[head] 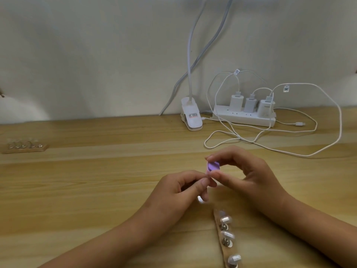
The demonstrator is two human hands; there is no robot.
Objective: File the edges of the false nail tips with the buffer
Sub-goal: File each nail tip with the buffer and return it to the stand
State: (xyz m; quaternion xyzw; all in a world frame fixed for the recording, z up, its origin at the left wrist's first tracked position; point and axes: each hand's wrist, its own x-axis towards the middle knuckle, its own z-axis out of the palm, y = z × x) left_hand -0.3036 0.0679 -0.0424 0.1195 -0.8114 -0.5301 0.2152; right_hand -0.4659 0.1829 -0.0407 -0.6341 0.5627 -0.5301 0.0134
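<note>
head view: the right hand pinches the small purple buffer between thumb and forefinger, the other fingers loosely curled behind. the left hand is closed in a pinch too, its fingertips meeting the buffer's lower edge. what it grips is mostly covered, and i take the pale sliver there for a false nail tip. a shiny glint under the left fingers may be the foot of its stand, but i cannot tell for sure. both hands hang just above the wooden worktop.

the step in hand looks like filing this one tip. to do it well, the left pinch should stay firm and low on the tip so the free edge is bare to the buffer. the buffer's flat face should lie along the edge, not across it. light, short strokes in one direction would suit such a thin piece, with the tip turned a little after each side. resting the wrists on the worktop would steady both hands.

near the wrists, a brown strip carries more clear nail tips on little stands, waiting. well off to the left sits a second holder with tips. at the back stand a clip lamp and a power strip with looping white cables, which lie close behind the hands.
</note>
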